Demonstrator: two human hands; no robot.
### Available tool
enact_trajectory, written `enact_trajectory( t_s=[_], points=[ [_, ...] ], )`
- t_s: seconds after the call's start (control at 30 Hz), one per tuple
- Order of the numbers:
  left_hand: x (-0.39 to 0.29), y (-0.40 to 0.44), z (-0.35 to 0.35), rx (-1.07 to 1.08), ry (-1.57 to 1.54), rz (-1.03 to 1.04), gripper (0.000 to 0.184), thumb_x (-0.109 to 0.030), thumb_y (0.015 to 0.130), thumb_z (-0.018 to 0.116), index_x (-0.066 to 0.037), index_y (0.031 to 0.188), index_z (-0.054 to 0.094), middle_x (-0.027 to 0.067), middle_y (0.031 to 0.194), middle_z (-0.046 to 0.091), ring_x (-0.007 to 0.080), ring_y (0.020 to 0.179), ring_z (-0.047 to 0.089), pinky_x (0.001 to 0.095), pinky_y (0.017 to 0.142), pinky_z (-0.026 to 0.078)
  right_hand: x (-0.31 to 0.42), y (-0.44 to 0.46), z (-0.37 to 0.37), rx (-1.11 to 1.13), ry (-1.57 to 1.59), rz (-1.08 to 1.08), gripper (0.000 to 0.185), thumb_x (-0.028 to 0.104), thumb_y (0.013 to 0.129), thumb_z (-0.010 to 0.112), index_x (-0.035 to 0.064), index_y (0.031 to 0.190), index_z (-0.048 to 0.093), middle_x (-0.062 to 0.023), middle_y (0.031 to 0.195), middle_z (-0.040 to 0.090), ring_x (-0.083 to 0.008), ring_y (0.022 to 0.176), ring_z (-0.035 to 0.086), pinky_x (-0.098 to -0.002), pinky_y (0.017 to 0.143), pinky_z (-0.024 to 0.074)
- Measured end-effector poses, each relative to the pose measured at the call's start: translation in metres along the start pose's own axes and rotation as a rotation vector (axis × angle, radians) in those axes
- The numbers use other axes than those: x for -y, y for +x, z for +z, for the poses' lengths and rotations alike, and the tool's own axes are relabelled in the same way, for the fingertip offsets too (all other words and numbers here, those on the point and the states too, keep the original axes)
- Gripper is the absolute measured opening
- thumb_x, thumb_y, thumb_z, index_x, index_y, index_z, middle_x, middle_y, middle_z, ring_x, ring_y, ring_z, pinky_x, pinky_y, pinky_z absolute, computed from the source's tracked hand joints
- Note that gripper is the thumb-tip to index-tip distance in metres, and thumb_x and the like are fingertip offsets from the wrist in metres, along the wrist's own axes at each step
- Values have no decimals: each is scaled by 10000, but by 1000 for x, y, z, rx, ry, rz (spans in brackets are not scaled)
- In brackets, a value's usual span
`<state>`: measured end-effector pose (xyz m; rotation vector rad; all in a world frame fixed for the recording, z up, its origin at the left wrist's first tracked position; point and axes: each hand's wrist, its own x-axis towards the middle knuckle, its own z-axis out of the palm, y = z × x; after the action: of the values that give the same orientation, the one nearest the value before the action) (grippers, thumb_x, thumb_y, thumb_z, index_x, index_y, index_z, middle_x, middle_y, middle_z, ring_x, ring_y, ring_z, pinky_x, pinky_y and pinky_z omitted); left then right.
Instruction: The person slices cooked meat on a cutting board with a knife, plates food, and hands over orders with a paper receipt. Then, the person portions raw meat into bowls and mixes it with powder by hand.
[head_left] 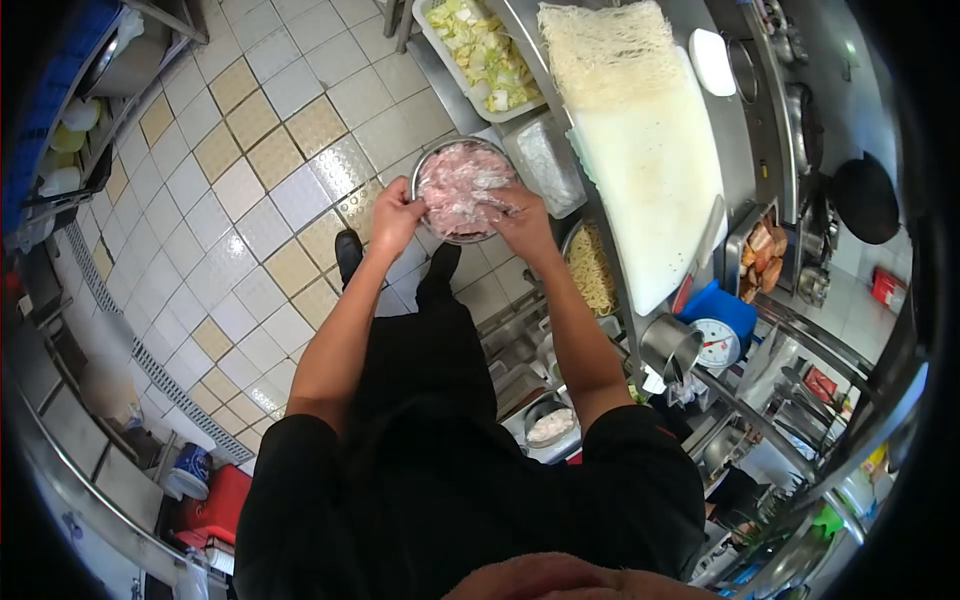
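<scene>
A round metal bowl (418, 172) full of pale pink, minced-looking meat (462, 185) is held above the floor, in front of my body. Whitish, glossy streaks on the meat look like clear film, but I cannot tell for sure. My left hand (398, 212) is closed on the bowl's left rim, thumb on top. On the opposite side, my right hand (522, 218) grips the rim with its fingers reaching over onto the pink surface. Close to my right hand are a wrapped whitish block (545, 165) and a container of yellow noodles (592, 270).
A white cutting board (640, 170) with dried noodles (608, 50) lies on the right-hand counter (735, 140). Chopped cabbage fills a white basket (476, 50). Further right are a dial scale (716, 343), a metal pot (672, 345) and a tray of browned meat (762, 255). Tiled floor (240, 200) extends left.
</scene>
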<state>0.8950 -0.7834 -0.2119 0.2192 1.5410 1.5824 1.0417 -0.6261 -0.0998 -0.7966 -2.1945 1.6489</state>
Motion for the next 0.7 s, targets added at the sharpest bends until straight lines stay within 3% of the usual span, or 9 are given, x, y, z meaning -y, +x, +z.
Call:
enact_trajectory(
  t_s=[0.07, 0.13, 0.2, 0.3, 0.37, 0.4, 0.5, 0.63, 0.7],
  points=[
    [0, 14, 21, 31, -61, 7, 167, 75, 757, 596, -75, 772, 526, -38, 675, 530, 52, 572, 469, 212, 518, 373, -24, 8, -19, -47, -15, -67, 218, -54, 800, 614, -20, 1006, 677, -123, 971, 669, -176, 924, 627, -267, 805, 481],
    [-6, 16, 31, 52, -113, -56, 172, 66, 755, 603, -82, 763, 518, -35, 672, 541, 47, 564, 479, 210, 491, 388, -56, 17, -39, -292, 161, 242, 225, -48, 834, 556, -8, 1031, 658, -112, 963, 666, -154, 896, 621, -254, 761, 478],
    [0, 24, 33, 29, -84, -76, 156, 71, 748, 585, -72, 773, 530, -25, 671, 556, 47, 552, 492, 217, 457, 413, -126, 44, -62, -435, 54, 492, 216, 26, 858, 565, 8, 1063, 633, -141, 992, 671, -237, 880, 646, -320, 757, 496],
    [12, 31, 28, -4, -80, -75, 152, 71, 756, 586, -72, 778, 538, -26, 674, 562, 45, 550, 494, 217, 461, 420, -246, 87, -91, -336, -622, 392, 372, 86, 781, 619, 8, 1144, 619, -161, 1007, 685, -283, 837, 648, -347, 759, 492],
    [21, 36, 19, -5, -81, -66, 153, 72, 759, 586, -73, 776, 539, -26, 672, 561, 43, 549, 491, 215, 462, 417, -278, 111, -87, -214, -574, 358, 446, 145, 747, 686, 25, 1171, 618, -204, 1160, 629, -321, 1029, 618, -362, 870, 477],
    [24, 38, 14, -4, -81, -60, 154, 72, 761, 586, -74, 774, 539, -27, 671, 561, 42, 548, 490, 214, 462, 416, -294, 117, -81, -175, -721, 199, 481, 177, 713, 730, 16, 1154, 630, -218, 1179, 614, -325, 1043, 610, -375, 888, 479],
    [47, 46, -5, -30, -71, -3, 162, 77, 758, 592, -75, 756, 535, -36, 655, 543, 40, 546, 479, 211, 461, 402, -264, 133, -76, -126, -678, 430, 493, 178, 671, 755, -18, 1107, 640, -219, 1154, 621, -338, 1056, 607, -361, 921, 480],
    [40, 45, -17, -55, -92, -22, 168, 80, 758, 594, -76, 755, 533, -44, 651, 534, 37, 535, 462, 206, 450, 380, -284, 126, -98, -54, -726, 502, 471, 119, 665, 718, 11, 1117, 640, -179, 1153, 633, -302, 1030, 624, -351, 925, 474],
    [33, 41, -28, -52, -90, -49, 167, 78, 765, 593, -78, 765, 534, -35, 668, 552, 43, 547, 484, 209, 461, 400, -280, 116, -104, -337, -317, 569, 442, 117, 697, 690, 20, 1125, 632, -153, 1125, 636, -283, 993, 624, -347, 892, 478]
  ],
)
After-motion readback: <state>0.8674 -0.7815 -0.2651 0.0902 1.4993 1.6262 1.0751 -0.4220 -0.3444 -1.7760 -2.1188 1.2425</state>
